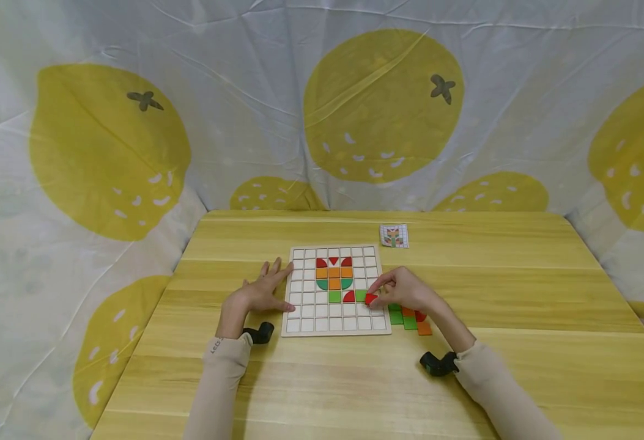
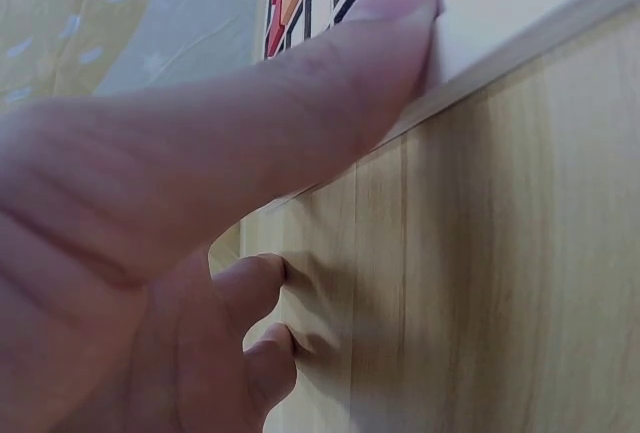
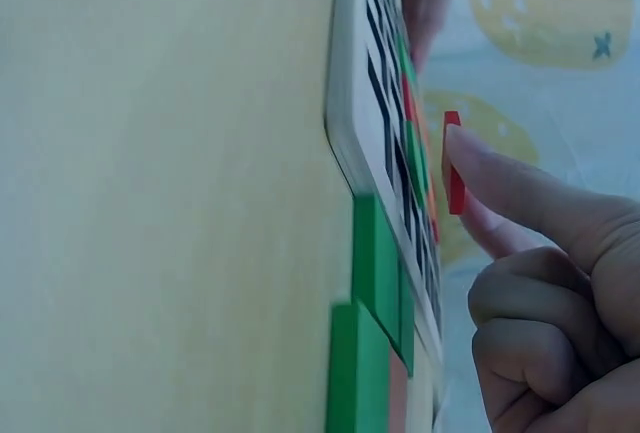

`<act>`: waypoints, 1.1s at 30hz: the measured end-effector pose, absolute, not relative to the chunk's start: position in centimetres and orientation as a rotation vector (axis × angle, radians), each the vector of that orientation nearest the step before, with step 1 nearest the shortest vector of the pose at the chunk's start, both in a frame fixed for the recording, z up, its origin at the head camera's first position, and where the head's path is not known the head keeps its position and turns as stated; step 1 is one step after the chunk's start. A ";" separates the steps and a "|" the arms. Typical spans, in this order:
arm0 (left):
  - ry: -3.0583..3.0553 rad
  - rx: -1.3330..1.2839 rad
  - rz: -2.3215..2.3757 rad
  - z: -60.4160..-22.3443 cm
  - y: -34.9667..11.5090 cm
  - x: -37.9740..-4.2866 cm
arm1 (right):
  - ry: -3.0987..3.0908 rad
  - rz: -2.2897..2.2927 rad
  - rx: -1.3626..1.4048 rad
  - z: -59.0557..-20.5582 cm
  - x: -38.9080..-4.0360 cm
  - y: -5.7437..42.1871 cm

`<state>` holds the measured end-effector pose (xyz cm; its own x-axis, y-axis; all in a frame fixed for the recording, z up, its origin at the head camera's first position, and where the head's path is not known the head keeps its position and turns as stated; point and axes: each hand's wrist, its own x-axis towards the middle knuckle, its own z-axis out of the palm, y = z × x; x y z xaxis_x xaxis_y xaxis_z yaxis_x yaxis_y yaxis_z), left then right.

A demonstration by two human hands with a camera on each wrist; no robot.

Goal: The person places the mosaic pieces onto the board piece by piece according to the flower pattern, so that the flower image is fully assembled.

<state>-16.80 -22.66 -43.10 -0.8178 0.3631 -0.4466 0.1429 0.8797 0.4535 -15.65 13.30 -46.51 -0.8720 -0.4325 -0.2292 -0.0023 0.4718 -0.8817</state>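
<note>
- Left hand (image 1: 255,293), along the left side of the grid board (image 1: 307,310): fingers spread, thumb on the board's rim, two other fingertips on the table (image 2: 350,353). A light, even press there should stop the board sliding.
- The board, the only container here: its cells hold red pieces (image 1: 322,263) in the top row of the pattern, orange squares (image 1: 334,273) below, dark green curved pieces (image 1: 322,284) lower, then light green squares (image 1: 335,297) with a red curved piece (image 1: 349,297) between. Many other cells are bare.
- Red tile (image 1: 370,299), above the board's right part, apart from it; best levelled, squared to the cell lines and lowered without nudging neighbours.
- Pattern card (image 1: 394,237), beyond the board's far right corner.
- Right hand (image 1: 407,290), over the board's right edge: thumb and forefinger pinching the red tile, other fingers curled.
- Loose tiles (image 1: 397,316), just beside the board's right edge: green, orange, red.
</note>
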 end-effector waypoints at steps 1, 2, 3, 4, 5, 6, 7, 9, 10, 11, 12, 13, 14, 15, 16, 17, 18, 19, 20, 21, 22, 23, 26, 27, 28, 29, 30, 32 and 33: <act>2.510 0.367 0.550 -43.1 -22.7 -16.8 | 2.295 -1.362 -0.378 -46.6 -15.4 13.1; 2.511 0.369 0.547 -43.1 -22.7 -16.8 | 2.286 -1.355 -0.396 -46.6 -15.3 12.8; 2.512 0.369 0.546 -43.1 -22.7 -16.8 | 2.284 -1.345 -0.410 -46.7 -15.1 12.6; 2.513 0.369 0.546 -43.1 -22.7 -16.8 | 2.282 -1.340 -0.427 -46.7 -15.0 12.4; 2.513 0.367 0.546 -43.1 -22.7 -16.8 | 2.280 -1.339 -0.442 -46.8 -14.9 12.3; 2.513 0.368 0.546 -43.1 -22.7 -16.8 | 2.281 -1.337 -0.454 -46.8 -14.8 12.1; 2.511 0.367 0.549 -43.1 -22.7 -16.8 | 2.281 -1.338 -0.462 -46.8 -14.7 12.1; 2.509 0.366 0.553 -43.1 -22.7 -16.8 | 2.289 -1.341 -0.470 -46.9 -14.6 12.0; 2.506 0.366 0.555 -43.1 -22.6 -16.8 | 2.292 -1.344 -0.470 -47.0 -14.6 12.0; 2.505 0.365 0.556 -43.1 -22.6 -16.8 | 2.293 -1.346 -0.467 -47.0 -14.5 12.0; 2.505 0.365 0.556 -43.1 -22.6 -16.8 | 2.294 -1.348 -0.464 -47.0 -14.5 12.0; 2.505 0.363 0.558 -43.1 -22.6 -16.8 | 2.293 -1.354 -0.461 -47.1 -14.5 12.0; 2.507 0.363 0.555 -43.1 -22.6 -16.8 | 2.290 -1.359 -0.458 -47.0 -14.5 12.0; 2.508 0.363 0.553 -43.1 -22.6 -16.8 | 2.287 -1.367 -0.455 -47.0 -14.5 12.0; 2.509 0.362 0.553 -43.1 -22.6 -16.8 | 2.285 -1.373 -0.450 -47.0 -14.5 12.0; 2.509 0.361 0.553 -43.1 -22.6 -16.8 | 2.283 -1.377 -0.447 -47.0 -14.5 12.0; 2.509 0.360 0.555 -43.1 -22.6 -16.8 | 2.285 -1.379 -0.446 -47.0 -14.6 11.9; 2.508 0.360 0.558 -43.1 -22.6 -16.8 | 2.290 -1.379 -0.445 -47.0 -14.6 11.9; 2.507 0.359 0.559 -43.2 -22.6 -16.8 | 2.296 -1.374 -0.447 -46.9 -14.6 11.9; 2.505 0.358 0.563 -43.2 -22.6 -16.8 | 2.304 -1.368 -0.446 -46.9 -14.6 11.9; 2.504 0.357 0.565 -43.2 -22.6 -16.8 | 2.311 -1.363 -0.445 -47.0 -14.7 11.8; 2.503 0.356 0.567 -43.2 -22.6 -16.8 | 2.315 -1.360 -0.445 -47.0 -14.7 11.8; 2.501 0.359 0.569 -43.3 -22.6 -16.8 | 2.320 -1.359 -0.432 -47.0 -14.7 11.6; 2.501 0.360 0.569 -43.3 -22.6 -16.9 | 2.318 -1.364 -0.423 -47.0 -14.7 11.5; 2.502 0.361 0.569 -43.2 -22.6 -16.9 | 2.318 -1.367 -0.418 -47.0 -14.7 11.5; 2.502 0.361 0.568 -43.2 -22.6 -16.9 | 2.317 -1.368 -0.416 -47.0 -14.7 11.4; 2.502 0.361 0.566 -43.2 -22.6 -16.9 | 2.314 -1.371 -0.415 -47.0 -14.7 11.3; 2.500 0.362 0.564 -43.1 -22.6 -16.9 | 2.306 -1.372 -0.419 -47.0 -14.7 11.3; 2.500 0.363 0.562 -43.0 -22.6 -16.9 | 2.300 -1.374 -0.424 -46.9 -14.7 11.3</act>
<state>-16.88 -22.59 -43.04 -0.8142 0.3647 -0.4517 0.1363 0.8764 0.4619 -14.67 11.32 -46.92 -0.8627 -0.4637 -0.2019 -0.0419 0.4633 -0.8852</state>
